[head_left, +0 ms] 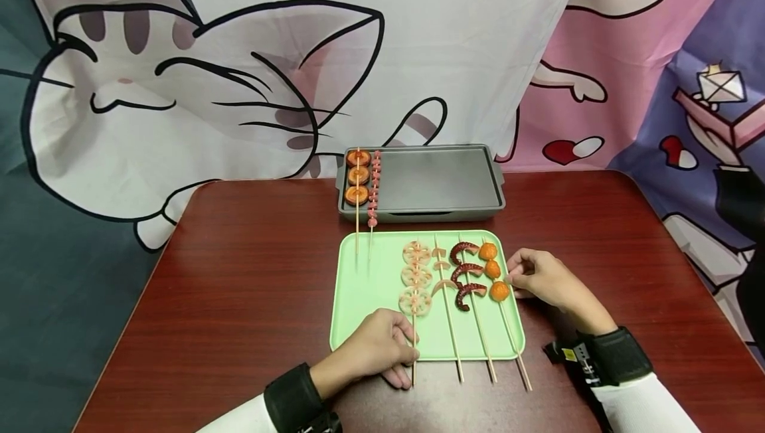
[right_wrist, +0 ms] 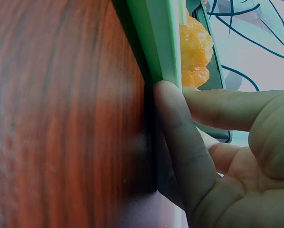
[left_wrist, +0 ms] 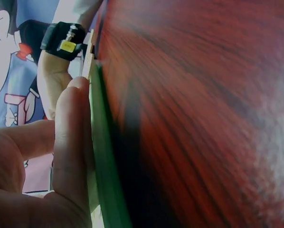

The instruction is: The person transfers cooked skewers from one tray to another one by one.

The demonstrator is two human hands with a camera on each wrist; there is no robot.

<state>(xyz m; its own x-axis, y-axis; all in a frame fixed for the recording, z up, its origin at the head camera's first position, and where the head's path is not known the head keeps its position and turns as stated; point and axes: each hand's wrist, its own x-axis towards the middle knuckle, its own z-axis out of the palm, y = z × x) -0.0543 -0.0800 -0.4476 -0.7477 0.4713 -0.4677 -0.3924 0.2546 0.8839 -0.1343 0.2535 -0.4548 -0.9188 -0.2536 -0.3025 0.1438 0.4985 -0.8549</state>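
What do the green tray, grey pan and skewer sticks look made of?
Green tray: likely plastic, matte pastel, with a thick rounded rim.
Grey pan: probably coated metal, though plastic is possible; dull dark finish, faint sheen.
Skewer sticks: bamboo or wood, pale tan and thin.
Left hand pinches one stick; right hand touches the tray rim.

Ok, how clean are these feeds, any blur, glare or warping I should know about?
Head view: sharp and evenly lit, soft sheen on the table, edges slightly bowed. Left wrist view: table grain smeared, left hand soft and very close. Right wrist view: table blurred, right hand and green tray rim fairly crisp.
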